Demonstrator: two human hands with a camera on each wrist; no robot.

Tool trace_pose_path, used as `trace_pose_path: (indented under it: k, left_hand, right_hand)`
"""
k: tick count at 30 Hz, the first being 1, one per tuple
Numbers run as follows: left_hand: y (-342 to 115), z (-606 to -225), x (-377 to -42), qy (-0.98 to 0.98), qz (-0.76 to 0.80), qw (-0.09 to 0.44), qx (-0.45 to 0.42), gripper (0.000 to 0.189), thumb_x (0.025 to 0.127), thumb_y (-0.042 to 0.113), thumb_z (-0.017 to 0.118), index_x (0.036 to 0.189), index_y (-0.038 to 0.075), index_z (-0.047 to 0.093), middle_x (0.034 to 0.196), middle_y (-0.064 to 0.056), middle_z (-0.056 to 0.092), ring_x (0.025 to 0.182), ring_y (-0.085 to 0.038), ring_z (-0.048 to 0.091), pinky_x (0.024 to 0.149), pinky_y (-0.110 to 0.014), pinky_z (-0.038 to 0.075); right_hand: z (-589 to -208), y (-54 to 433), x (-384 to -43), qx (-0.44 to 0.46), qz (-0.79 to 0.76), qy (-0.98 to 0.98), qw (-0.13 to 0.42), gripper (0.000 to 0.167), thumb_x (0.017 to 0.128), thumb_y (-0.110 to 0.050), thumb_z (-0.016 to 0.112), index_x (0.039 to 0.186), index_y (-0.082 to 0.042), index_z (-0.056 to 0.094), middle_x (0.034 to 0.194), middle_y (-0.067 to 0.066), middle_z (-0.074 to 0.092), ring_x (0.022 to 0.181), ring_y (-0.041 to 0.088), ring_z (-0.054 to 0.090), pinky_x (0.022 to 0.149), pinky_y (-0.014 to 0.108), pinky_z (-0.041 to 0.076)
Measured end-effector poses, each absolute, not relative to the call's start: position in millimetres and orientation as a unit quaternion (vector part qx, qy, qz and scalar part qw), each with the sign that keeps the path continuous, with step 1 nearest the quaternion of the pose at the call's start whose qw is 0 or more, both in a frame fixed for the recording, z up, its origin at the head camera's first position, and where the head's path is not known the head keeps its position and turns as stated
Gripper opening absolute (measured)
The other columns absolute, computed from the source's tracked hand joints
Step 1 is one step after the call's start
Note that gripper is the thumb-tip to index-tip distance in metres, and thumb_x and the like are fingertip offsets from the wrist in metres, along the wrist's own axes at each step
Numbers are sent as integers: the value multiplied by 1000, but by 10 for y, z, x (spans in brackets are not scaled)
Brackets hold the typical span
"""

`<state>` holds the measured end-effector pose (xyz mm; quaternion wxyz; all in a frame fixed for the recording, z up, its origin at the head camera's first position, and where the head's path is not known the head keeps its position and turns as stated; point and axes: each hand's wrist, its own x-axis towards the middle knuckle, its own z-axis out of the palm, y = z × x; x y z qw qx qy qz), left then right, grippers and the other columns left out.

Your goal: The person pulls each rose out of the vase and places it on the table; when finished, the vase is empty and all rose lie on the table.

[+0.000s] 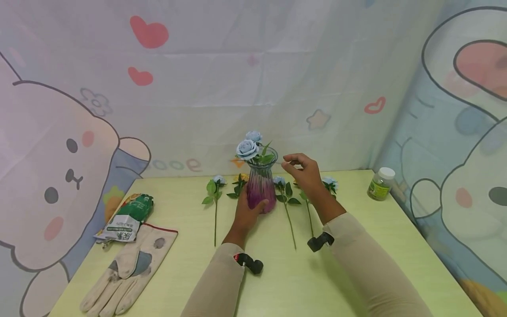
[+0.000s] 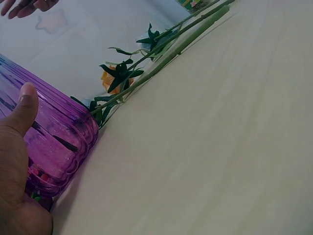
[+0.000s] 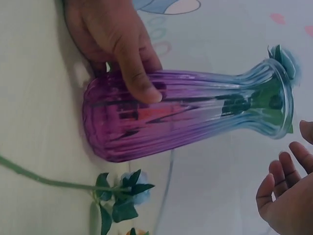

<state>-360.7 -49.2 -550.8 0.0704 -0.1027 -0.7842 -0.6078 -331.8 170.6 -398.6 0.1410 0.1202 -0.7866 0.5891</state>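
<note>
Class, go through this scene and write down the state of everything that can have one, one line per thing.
Vase: upright, with two blue roses in it
Left hand: gripping the vase
Right hand: raised beside the vase's mouth, holding nothing visible
Loose flowers: lying on the table
Bottle: upright, capped
Glove: lying flat
Green packet: lying; sealed or open, cannot tell

Beige sleeves (image 1: 374,259), black wrist cameras (image 1: 321,241), one perhaps red-marked

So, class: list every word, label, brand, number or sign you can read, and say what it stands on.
"oo": on the cartoon backdrop; the pink letter beside it is unclear.
Green-and-white packet: characters too blurred to read.
White-capped bottle: print too small to read.
</note>
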Motion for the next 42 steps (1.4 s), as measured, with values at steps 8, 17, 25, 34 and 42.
trace_pose_path:
  k: [8,17,25,34,42]
  left_hand:
    - [-470,-5530,-3590,-780,-611,64,-121,108,95,51,83,175,15,21,179,-16,32,166,-39,31,137,-58,26]
    - [-479,-5511,-3604,-785,-606,63,-114,107,97,45,84,176,12,19,180,-16,31,167,-37,31,138,-56,24]
    - [-481,-5488,-3599,-791,-600,62,-103,104,98,42,83,175,13,20,179,-16,31,167,-37,30,138,-57,24]
    - [-485,-5475,-3593,-791,-601,59,-95,103,98,40,83,175,14,20,180,-15,31,168,-35,30,139,-55,23]
    - [-498,-5493,-3600,-788,-605,64,-96,102,98,39,83,175,12,22,179,-16,31,167,-37,31,138,-56,25]
  right_hand:
    - [-3893,1568,-3371,125,575,-791,163,37,106,-25,74,135,-2,72,148,15,59,135,38,52,101,44,44]
    - [-3810,1387,-3455,134,561,-801,159,39,103,-28,78,136,-8,75,163,16,46,160,38,31,130,71,26]
    - [-3756,1247,-3512,123,537,-822,144,41,101,-34,79,135,-12,76,171,13,40,167,40,18,130,74,24]
    - [-3755,1124,-3537,114,505,-843,147,39,101,-37,77,133,-15,78,171,11,40,165,44,18,125,82,9]
    - [-3711,996,-3537,81,495,-851,158,39,99,-36,81,129,-11,80,168,15,43,160,49,23,122,81,16]
